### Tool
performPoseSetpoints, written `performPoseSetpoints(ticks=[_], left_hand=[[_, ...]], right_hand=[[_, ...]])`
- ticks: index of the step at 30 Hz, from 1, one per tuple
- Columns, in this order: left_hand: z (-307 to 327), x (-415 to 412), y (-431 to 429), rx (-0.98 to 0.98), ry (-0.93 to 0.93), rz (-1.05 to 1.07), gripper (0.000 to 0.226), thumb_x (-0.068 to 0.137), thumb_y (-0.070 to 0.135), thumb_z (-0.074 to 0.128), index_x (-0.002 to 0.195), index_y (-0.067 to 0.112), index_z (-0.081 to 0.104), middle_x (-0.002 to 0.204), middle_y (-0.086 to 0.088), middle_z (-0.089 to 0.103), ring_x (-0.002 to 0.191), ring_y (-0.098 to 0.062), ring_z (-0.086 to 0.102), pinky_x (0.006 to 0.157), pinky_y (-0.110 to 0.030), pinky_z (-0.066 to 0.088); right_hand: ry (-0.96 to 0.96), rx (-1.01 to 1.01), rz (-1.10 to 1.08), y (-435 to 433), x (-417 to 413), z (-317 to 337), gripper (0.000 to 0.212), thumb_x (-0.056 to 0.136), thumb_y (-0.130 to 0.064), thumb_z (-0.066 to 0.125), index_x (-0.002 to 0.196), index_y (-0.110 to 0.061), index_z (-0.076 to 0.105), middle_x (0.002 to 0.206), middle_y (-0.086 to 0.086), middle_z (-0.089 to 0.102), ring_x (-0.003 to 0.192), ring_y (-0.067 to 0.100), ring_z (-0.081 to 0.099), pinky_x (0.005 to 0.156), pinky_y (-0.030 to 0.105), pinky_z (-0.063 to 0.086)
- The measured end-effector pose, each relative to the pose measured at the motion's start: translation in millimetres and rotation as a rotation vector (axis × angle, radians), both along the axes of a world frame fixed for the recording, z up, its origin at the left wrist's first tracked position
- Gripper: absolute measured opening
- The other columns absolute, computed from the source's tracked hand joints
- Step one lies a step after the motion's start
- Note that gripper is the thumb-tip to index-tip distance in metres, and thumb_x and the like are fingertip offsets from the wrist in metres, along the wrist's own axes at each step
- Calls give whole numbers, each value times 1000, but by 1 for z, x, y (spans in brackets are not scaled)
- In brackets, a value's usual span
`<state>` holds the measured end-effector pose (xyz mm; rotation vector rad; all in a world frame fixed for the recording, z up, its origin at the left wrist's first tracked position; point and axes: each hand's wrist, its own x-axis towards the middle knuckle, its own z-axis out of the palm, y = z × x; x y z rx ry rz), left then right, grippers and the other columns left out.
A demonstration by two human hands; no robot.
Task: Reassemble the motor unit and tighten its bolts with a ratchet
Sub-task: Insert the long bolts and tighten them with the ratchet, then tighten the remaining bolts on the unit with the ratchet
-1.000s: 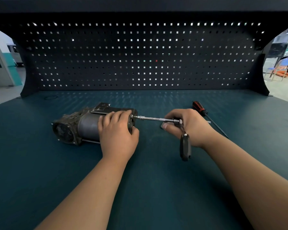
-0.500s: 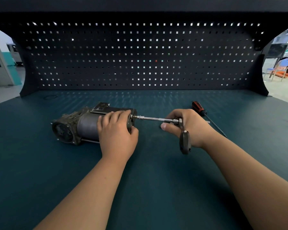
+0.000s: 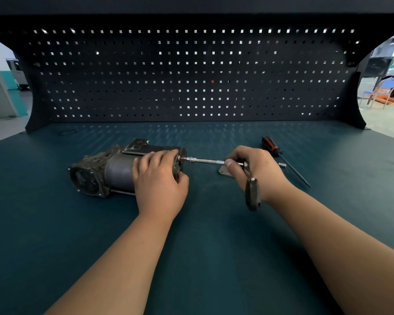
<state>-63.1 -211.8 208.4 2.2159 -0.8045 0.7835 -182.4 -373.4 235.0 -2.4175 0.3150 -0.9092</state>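
Note:
The dark grey motor unit lies on its side on the green bench top, its round end facing left. My left hand is clamped over its right end and holds it down. A ratchet with a long chrome extension bar reaches from my right hand to a bolt on the motor's right face. My right hand grips the ratchet at its head, and the black handle hangs down toward me.
A small flat metal plate lies under my right fingers. A screwdriver with a red and black handle lies behind my right hand, with a small chrome socket beside it. A pegboard wall closes the bench's back.
The ratchet handle has swung a little back and forth below my right hand, ending slightly further toward me than half a second ago. The motor and my left hand have stayed put.

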Motion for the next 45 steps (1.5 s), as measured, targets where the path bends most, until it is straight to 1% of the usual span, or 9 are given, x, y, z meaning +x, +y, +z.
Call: performPoseSetpoints(ticks=[6, 12, 19, 23, 26, 29, 33, 39, 45], left_hand=[[0, 2, -1, 4, -15, -3, 47, 78, 20, 63, 125, 18, 59, 124, -2, 60, 124, -26, 42, 114, -46, 16], [-1, 3, -1, 10, -18, -6, 49, 78, 21, 63, 126, 20, 59, 126, -1, 59, 125, -26, 41, 114, -46, 15], [-2, 3, -1, 16, -19, -3, 49, 78, 21, 63, 127, 19, 58, 127, -2, 58, 126, -26, 41, 114, -46, 15], [-3, 4, 4, 22, -24, -32, 50, 78, 20, 64, 128, 20, 57, 129, 0, 57, 127, -25, 39, 113, -43, 13], [-1, 6, 7, -41, -5, -87, 51, 79, 20, 65, 129, 19, 56, 131, -2, 52, 126, -23, 35, 112, -41, 16], [2, 11, 14, -121, 95, -77, 56, 80, 32, 65, 132, 22, 51, 138, -3, 43, 130, -23, 26, 110, -44, 20], [1, 21, 24, 37, 189, 13, 70, 75, 57, 64, 136, 32, 43, 147, 5, 33, 138, -19, 10, 114, -48, 4], [5, 15, 15, 200, 184, -5, 76, 72, 55, 63, 138, 32, 34, 145, 3, 27, 136, -22, 4, 113, -53, 3], [-2, -17, -13, 255, 87, -120, 85, 67, 63, 57, 139, 33, 25, 143, 3, 19, 133, -20, -1, 109, -53, -2]], right_hand=[[42, 172, -9, 4, 1, 5, 21, 93, -26, 58, 73, -24, 58, 43, -17, 49, 41, 0, 43, 43, 11, 32], [47, 284, 19, 8, -1, 11, 24, 94, -28, 60, 72, -19, 59, 52, -8, 45, 38, 2, 36, 39, 11, 29], [32, 265, 19, 8, -2, 8, 20, 93, -28, 61, 77, -16, 61, 52, -11, 49, 41, -1, 42, 41, 9, 31], [-143, 229, -110, -7, -6, 7, 17, 89, -20, 65, 73, -20, 62, 50, -12, 56, 47, -6, 49, 45, 7, 35], [-274, 588, -335, -46, -17, 6, 17, 87, -25, 65, 70, -19, 63, 53, -7, 52, 45, 9, 47, 49, 23, 39], [-306, 932, -396, -76, -31, -1, 15, 86, -20, 62, 73, -17, 56, 59, 3, 44, 34, 12, 34, 36, 23, 30], [-205, 1015, -367, -86, -33, -6, 11, 88, -20, 60, 81, -15, 54, 58, 3, 46, 31, 10, 31, 33, 21, 27], [-14, 1305, -152, -56, -14, -3, 21, 95, -35, 51, 81, -20, 48, 48, -1, 52, 29, 9, 33, 31, 16, 27], [331, 1015, -226, -40, -9, -6, 50, 97, -55, 36, 76, -12, 50, 44, 5, 55, 29, 15, 40, 36, 16, 30]])
